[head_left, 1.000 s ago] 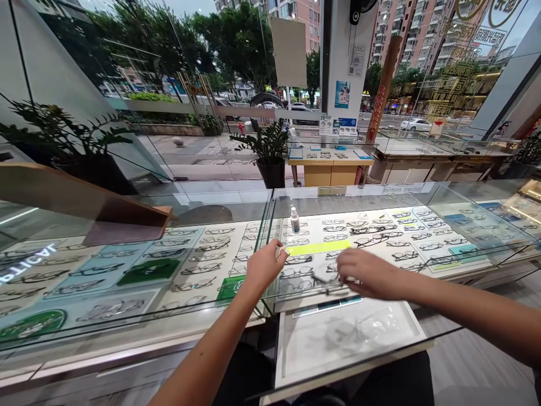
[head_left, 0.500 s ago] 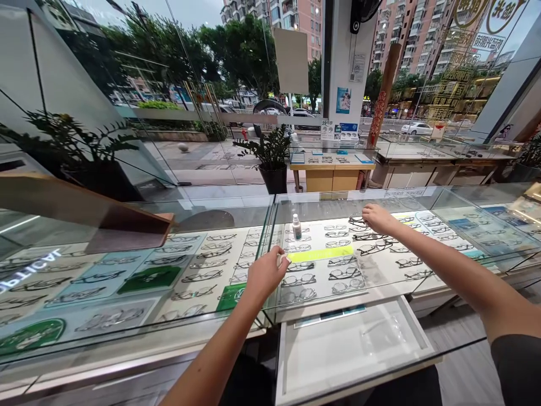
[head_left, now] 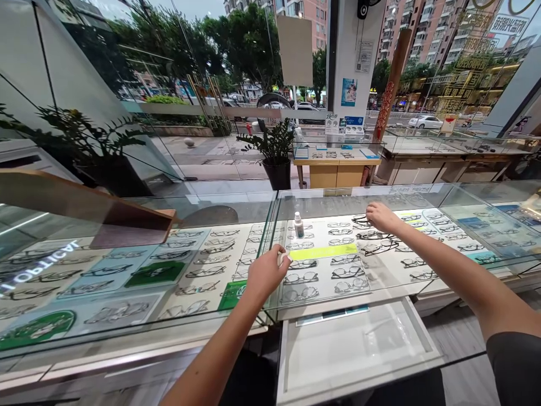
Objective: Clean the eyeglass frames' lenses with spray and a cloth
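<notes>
Black glasses on the glass case are reached by the right hand; whether they are gripped cannot be told; well apart, the left hand is curled near the white bottle, its hold unclear.

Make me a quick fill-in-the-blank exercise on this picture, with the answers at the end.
The right hand is at a dark pair of ____.
The bottle is nearer the left hand than the ____ hand.
The drawer is ____, not shut.
Missing words: glasses; right; open.
</notes>
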`<state>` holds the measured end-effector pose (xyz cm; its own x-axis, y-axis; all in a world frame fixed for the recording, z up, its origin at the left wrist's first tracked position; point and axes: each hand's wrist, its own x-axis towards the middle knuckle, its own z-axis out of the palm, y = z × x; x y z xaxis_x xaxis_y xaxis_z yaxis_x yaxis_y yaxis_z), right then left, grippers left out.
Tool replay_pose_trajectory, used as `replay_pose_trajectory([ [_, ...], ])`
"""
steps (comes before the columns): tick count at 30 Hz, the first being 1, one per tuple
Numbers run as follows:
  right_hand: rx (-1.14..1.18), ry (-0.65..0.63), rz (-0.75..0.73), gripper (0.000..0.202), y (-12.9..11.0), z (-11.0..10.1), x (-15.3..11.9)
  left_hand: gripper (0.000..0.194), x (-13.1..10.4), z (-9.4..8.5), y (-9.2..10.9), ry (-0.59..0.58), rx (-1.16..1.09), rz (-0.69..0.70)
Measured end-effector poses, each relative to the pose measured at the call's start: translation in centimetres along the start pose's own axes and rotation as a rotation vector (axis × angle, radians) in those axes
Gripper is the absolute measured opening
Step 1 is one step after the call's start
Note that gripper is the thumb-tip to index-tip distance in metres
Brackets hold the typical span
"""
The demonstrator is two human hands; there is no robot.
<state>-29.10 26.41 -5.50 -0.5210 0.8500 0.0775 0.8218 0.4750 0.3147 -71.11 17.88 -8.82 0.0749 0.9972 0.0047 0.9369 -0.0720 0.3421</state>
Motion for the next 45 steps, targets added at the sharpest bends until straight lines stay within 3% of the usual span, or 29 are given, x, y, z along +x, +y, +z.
replay_pose_trajectory([
  [4, -0.023, -0.018, 0.033, 0.007, -0.3, -0.3, -0.1, 0.029, -0.1, -0.1, 0.0, -0.006, -0.002, 0.003],
  [17, -0.047, -0.042, 0.080, 0.009, -0.1, -1.2, -1.0, 0.025, 0.1, 0.0, 0.1, 0.009, -0.021, 0.021],
  [33, -0.010, -0.062, 0.126, 0.014, -1.9, -2.8, -2.1, 0.028, 0.3, 0.3, 0.1, 0.008, 0.017, 0.035],
  [38, 0.046, -0.002, 0.197, 0.009, -2.4, -4.4, -2.1, 0.029, 0.6, 0.6, -0.1, 0.008, 0.010, 0.034],
  [42, 0.126, 0.112, 0.196, 0.016, -5.3, -6.7, -2.3, 0.030, 0.6, 0.5, -0.1, 0.000, 0.001, 0.032],
  [43, 0.157, 0.151, 0.164, 0.018, -7.0, -7.1, -2.7, 0.031, 0.5, 0.5, -0.1, 0.002, 0.001, 0.030],
  [45, 0.301, 0.353, -0.009, 0.021, -11.3, -7.3, -4.1, 0.031, 0.4, 0.4, 0.0, 0.006, 0.006, 0.028],
])
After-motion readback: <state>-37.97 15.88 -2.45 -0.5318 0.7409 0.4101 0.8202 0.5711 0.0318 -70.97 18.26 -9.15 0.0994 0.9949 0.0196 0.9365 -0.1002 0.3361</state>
